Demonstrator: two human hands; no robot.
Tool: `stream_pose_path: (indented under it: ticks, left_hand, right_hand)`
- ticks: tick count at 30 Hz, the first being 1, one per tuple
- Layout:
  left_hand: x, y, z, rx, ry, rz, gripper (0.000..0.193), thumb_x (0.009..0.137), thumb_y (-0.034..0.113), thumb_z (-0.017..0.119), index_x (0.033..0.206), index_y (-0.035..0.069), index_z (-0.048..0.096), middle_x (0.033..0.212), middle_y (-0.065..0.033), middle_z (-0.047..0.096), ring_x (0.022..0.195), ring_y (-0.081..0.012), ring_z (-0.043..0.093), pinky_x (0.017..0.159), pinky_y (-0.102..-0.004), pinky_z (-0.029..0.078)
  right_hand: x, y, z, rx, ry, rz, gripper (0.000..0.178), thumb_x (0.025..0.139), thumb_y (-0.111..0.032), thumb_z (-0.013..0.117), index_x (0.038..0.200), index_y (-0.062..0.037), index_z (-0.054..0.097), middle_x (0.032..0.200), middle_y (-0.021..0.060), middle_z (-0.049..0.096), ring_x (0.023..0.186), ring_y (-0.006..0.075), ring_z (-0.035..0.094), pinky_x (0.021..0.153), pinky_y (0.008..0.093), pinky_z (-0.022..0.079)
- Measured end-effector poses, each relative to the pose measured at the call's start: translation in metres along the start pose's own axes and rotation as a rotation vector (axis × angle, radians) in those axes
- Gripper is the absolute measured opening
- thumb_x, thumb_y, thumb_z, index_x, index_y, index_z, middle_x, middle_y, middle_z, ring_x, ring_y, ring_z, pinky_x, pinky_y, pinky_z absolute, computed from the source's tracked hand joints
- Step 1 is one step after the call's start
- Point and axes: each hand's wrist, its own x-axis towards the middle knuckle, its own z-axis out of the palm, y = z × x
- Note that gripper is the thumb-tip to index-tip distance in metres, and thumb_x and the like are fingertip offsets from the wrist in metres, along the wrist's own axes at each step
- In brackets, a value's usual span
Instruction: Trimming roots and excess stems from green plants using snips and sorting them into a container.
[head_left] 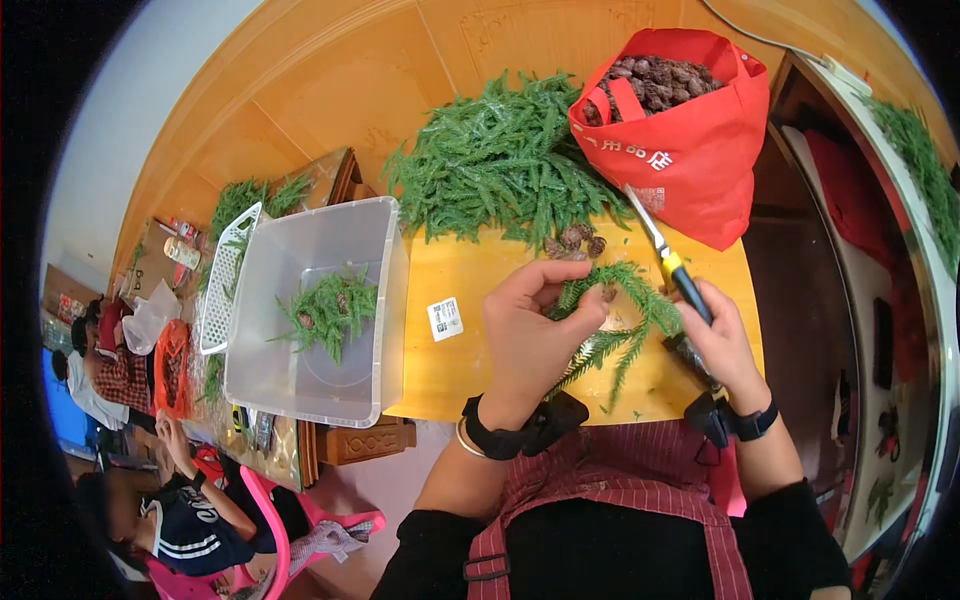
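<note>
Above the yellow tabletop (430, 380), my left hand (535, 325) pinches a green artificial pine sprig (630, 285) between thumb and forefinger. A small brown pine cone (608, 293) shows at the fingertips. My right hand (728, 335) is closed around a slim tool (690, 290) with a silver end and a yellow-and-black handle; its exact kind is unclear. The right fingertips meet the sprig's right side. Several loose pine cones (575, 240) lie just beyond my left hand. A dark object (690, 358) sits under the right hand, partly hidden.
A heap of green sprigs (500, 160) lies at the back, beside a red bag (680, 150) full of pine cones. To the left stands a clear plastic bin (390, 300) with finished-looking sprigs (335, 310). A white label (445, 319) lies between. Another person (195, 520) sits at far left.
</note>
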Motion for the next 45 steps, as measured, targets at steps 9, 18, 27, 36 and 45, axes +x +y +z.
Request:
stream_pose_path:
  ticks: [9,18,27,36,45]
  left_hand:
    - [0.004,-0.002,0.000,-0.096,0.074,0.065,0.024,0.068,-0.006,0.069,0.089,-0.005,0.059,0.084,-0.0064,0.061,0.075,-0.0102,0.058,0.067,-0.0215,0.049]
    - [0.002,-0.015,0.000,-0.053,0.063,0.226,0.022,0.070,-0.012,0.065,0.089,-0.004,0.057,0.089,-0.0081,0.059,0.078,-0.0114,0.059,0.071,-0.0219,0.049]
    - [-0.002,-0.013,0.001,0.040,0.032,0.230,0.022,0.070,-0.012,0.063,0.089,-0.003,0.057,0.090,-0.0075,0.057,0.080,-0.0113,0.058,0.072,-0.0220,0.049]
    - [-0.003,-0.014,0.000,0.097,0.020,0.233,0.021,0.071,-0.013,0.062,0.089,-0.003,0.056,0.089,-0.0077,0.056,0.078,-0.0107,0.057,0.069,-0.0213,0.048]
    - [-0.003,-0.011,-0.001,0.142,0.018,0.237,0.020,0.070,-0.011,0.064,0.087,-0.003,0.058,0.086,-0.0065,0.057,0.075,-0.0097,0.057,0.066,-0.0206,0.047]
  right_hand:
    - [-0.028,0.010,-0.005,-0.076,-0.247,-0.117,0.026,0.077,-0.016,0.061,0.097,0.0018,0.061,0.102,0.0104,0.059,0.107,0.0234,0.048,0.094,0.0343,0.033]
    - [-0.033,0.005,0.009,0.142,-0.297,-0.060,0.046,0.078,-0.027,0.060,0.112,0.0034,0.055,0.117,0.0112,0.054,0.117,0.0209,0.042,0.100,0.0351,0.027]
    - [-0.031,0.000,0.016,0.215,-0.292,-0.053,0.048,0.081,-0.036,0.057,0.109,0.0022,0.052,0.110,0.0137,0.055,0.107,0.0216,0.050,0.094,0.0337,0.033]
    - [-0.033,0.004,0.009,0.327,-0.373,0.008,0.051,0.082,-0.039,0.058,0.109,0.0035,0.052,0.108,0.0139,0.054,0.106,0.0253,0.052,0.095,0.0377,0.034]
    - [-0.028,-0.009,0.002,0.116,-0.381,0.002,0.040,0.082,-0.031,0.056,0.105,0.0012,0.055,0.098,0.0071,0.058,0.087,0.0149,0.047,0.081,0.0296,0.035]
